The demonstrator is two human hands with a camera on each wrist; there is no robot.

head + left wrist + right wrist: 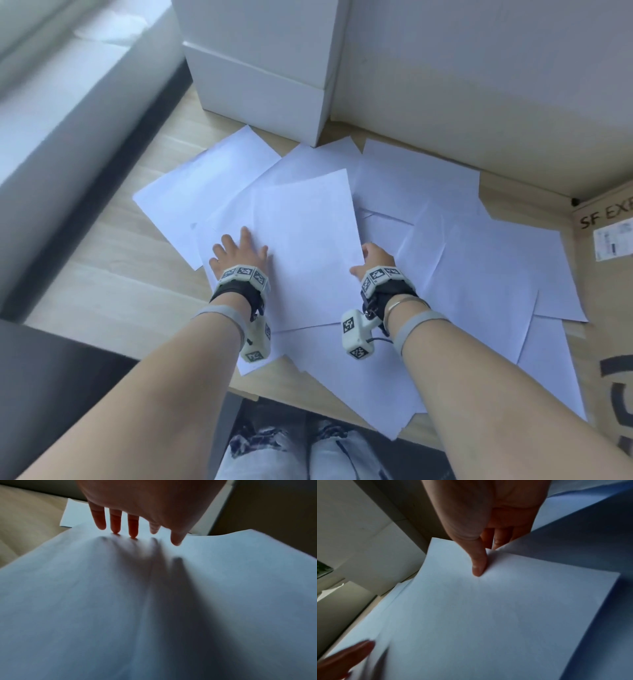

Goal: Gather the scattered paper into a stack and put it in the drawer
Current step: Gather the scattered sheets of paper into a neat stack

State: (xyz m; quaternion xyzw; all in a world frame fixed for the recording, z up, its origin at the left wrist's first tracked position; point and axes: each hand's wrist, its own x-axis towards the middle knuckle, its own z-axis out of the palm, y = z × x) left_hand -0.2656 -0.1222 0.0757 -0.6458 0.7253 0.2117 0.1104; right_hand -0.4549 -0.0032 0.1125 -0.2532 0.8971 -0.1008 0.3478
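Note:
Several white sheets of paper (479, 260) lie scattered and overlapping on the wooden floor. One sheet (308, 246) lies on top in the middle, between my hands. My left hand (236, 253) is spread flat, its straight fingers (116, 523) pressing on the paper at that sheet's left edge. My right hand (373, 257) pinches the sheet's right edge: the thumb (477, 563) lies on top and the fingers (501, 536) are tucked under the lifted edge. The white drawer cabinet (263, 68) stands behind the papers, its drawers shut.
A cardboard box (606, 308) marked "SF EX" stands at the right, over some paper edges. A white wall (479, 85) runs behind. A grey upholstered edge (51, 154) lies to the left. My knees in light jeans (301, 452) are at the bottom.

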